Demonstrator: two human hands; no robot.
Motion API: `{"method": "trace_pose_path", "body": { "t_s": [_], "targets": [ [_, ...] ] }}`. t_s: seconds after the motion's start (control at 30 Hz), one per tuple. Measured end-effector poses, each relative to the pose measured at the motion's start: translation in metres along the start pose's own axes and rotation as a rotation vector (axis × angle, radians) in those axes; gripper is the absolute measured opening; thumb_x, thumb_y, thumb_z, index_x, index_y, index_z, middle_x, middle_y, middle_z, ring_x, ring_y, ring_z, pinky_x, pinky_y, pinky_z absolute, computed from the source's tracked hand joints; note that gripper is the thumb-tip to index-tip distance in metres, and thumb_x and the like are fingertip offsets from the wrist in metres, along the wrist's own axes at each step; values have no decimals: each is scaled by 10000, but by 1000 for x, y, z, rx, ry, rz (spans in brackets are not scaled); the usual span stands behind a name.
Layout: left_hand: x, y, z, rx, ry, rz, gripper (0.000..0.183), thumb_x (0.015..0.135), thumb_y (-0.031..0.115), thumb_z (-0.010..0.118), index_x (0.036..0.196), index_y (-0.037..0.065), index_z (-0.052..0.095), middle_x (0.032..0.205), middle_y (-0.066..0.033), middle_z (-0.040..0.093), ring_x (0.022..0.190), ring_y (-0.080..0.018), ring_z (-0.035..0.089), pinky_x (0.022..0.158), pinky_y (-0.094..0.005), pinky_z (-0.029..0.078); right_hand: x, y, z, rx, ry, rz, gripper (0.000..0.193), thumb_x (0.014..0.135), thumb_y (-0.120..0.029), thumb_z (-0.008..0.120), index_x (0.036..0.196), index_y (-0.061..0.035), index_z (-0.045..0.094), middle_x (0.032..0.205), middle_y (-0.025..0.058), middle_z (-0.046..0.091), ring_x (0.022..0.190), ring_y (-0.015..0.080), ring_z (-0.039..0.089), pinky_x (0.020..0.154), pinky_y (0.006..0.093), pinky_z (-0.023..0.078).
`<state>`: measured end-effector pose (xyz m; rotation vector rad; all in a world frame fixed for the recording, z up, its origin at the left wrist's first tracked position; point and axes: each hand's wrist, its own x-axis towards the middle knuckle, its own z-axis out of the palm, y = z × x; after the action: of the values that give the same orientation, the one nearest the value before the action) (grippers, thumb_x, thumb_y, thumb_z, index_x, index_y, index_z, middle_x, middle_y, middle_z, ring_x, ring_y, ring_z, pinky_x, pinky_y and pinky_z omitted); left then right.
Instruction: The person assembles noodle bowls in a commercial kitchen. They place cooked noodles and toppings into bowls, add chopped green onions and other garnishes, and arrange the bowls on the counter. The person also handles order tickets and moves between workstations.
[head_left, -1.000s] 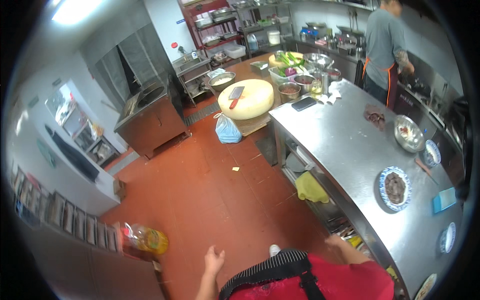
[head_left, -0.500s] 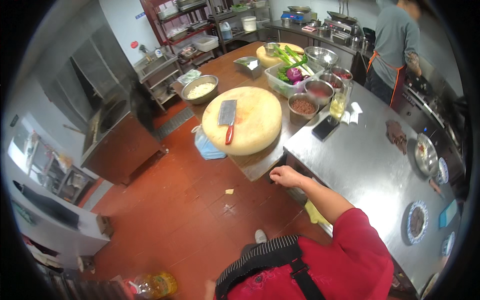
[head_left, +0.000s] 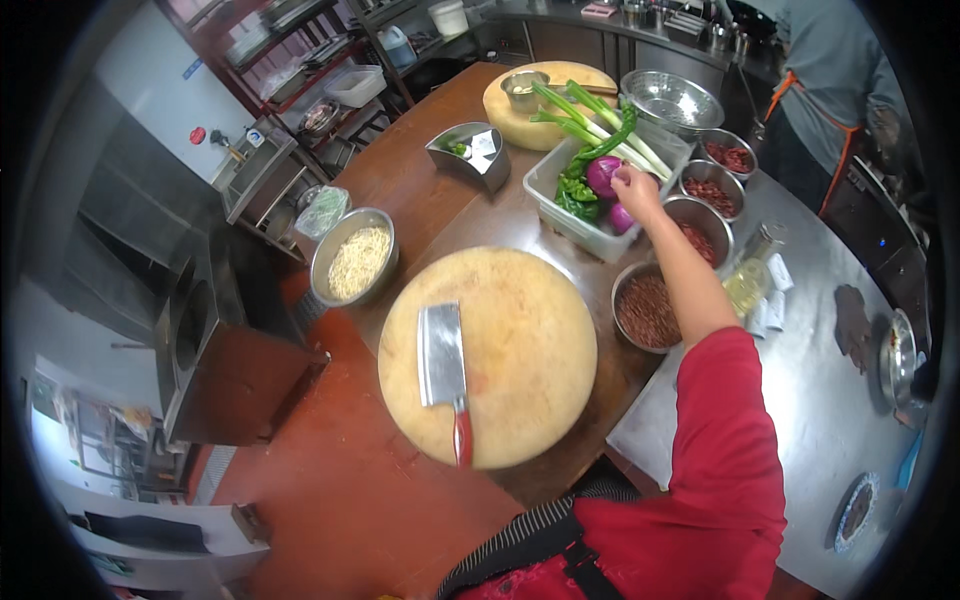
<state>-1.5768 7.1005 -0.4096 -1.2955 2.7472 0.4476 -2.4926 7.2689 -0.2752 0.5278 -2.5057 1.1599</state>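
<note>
My right hand (head_left: pixel 637 192) is over a clear plastic tub (head_left: pixel 590 240) on the far side of the table. Its bent fingers are closed at the edge of a red onion (head_left: pixel 604 175); how far they wrap round it is partly hidden. A second red onion (head_left: pixel 621 217) lies just below the hand. Green peppers (head_left: pixel 577 193) and long green onions (head_left: pixel 590 125) fill the rest of the tub. Nearer me, a cleaver (head_left: pixel 441 355) with a red handle lies flat on a thick round chopping board (head_left: pixel 530 350). My left hand is out of view.
Metal bowls of chopped dark red food (head_left: pixel 648 310) stand right of the tub, beside a glass oil jug (head_left: pixel 745 285). Left of the board is a bowl of pale shreds (head_left: pixel 357 262). A second round board (head_left: pixel 510 125) lies behind. A co-worker (head_left: pixel 830 90) stands at the far right.
I have come closer to the table, so the board and cleaver appear larger. My right hand has gone from the table's near corner, forward to the onions in the tub.
</note>
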Motion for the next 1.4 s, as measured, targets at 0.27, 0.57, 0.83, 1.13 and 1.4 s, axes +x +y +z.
{"method": "trace_pose_path", "body": {
  "t_s": [0.27, 0.57, 0.83, 1.13, 1.4],
  "targets": [
    [131, 53, 3, -421, -212, -608, 154, 814, 203, 604, 873, 64, 573, 685, -70, 574, 566, -172, 517, 501, -312, 434, 167, 26, 106, -588, -204, 37, 313, 784, -97, 523, 1092, -91, 581, 1273, 153, 377, 997, 351, 524, 804, 434, 469],
    [213, 61, -18, -553, -126, -470, 111, 825, 167, 610, 810, 78, 546, 630, -11, 521, 493, -85, 444, 397, -243, 366, 200, 24, 103, -742, -582, -15, 257, 771, -139, 549, 988, -26, 629, 996, 175, 620, 895, 277, 611, 754, 382, 488],
    [186, 13, -1, -446, -436, -493, 397, 834, 342, 549, 990, -23, 555, 889, -186, 595, 828, -268, 562, 690, -379, 459, 80, -43, -83, 1259, -40, 219, 186, 782, -52, 478, 960, -4, 505, 985, 142, 564, 828, 311, 628, 691, 330, 542],
    [303, 140, 55, -315, -736, 264, 360, 827, 318, 553, 953, -19, 562, 838, -167, 591, 773, -254, 563, 642, -363, 454, -348, -92, -383, 1226, 157, 90, 230, 731, -27, 538, 956, 18, 538, 987, 160, 556, 836, 342, 626, 762, 421, 536],
    [168, 358, 105, -50, -999, 778, 328, 821, 298, 557, 919, -15, 567, 792, -151, 588, 724, -240, 565, 599, -349, 449, -710, -70, -568, 678, 1031, 654, 187, 784, -36, 481, 952, -17, 560, 979, 121, 577, 827, 237, 634, 705, 298, 524]
  ]
}}
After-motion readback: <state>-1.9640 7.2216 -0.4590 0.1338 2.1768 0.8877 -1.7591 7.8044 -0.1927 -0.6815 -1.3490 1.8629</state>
